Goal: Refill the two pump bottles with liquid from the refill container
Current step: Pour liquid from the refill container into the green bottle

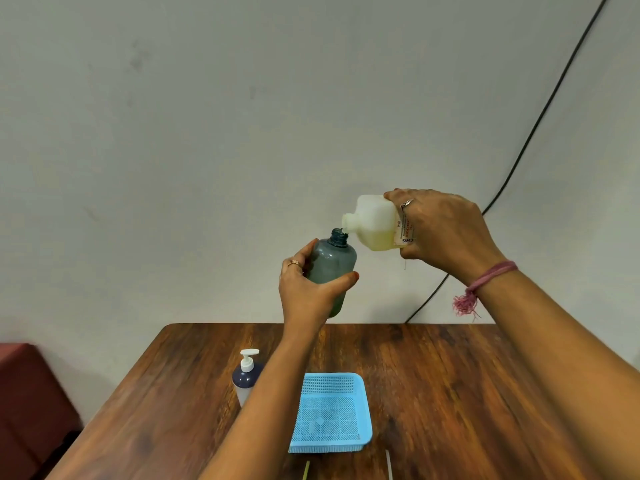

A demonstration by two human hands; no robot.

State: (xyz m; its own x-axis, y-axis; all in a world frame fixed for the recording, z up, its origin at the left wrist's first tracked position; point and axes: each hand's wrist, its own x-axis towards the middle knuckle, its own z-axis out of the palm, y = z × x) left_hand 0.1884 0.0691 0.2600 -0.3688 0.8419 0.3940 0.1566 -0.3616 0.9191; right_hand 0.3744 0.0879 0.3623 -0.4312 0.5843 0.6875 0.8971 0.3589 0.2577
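So the left hand (304,289) was wrapped around a translucent grey-blue bottle (330,268) with its pump off, held up in the air above the far edge of the wooden table (467,393), tilted a bit to the right. The right hand (446,233) had a firm grip on the white refill container (372,223), tipped over on its side so its open spout sat right at the grey-blue bottle's threaded neck, touching or nearly so. Yellowish liquid was pooled along the low side of the container. Couldn't tell if anything was actually flowing at that point.

Down on the table, the second pump bottle (246,375), dark top with a white pump head on it, stood upright just left of the left forearm. A light blue mesh basket (360,441) sat to the right of that, nearer the middle. A black cable (540,123) ran down the wall behind
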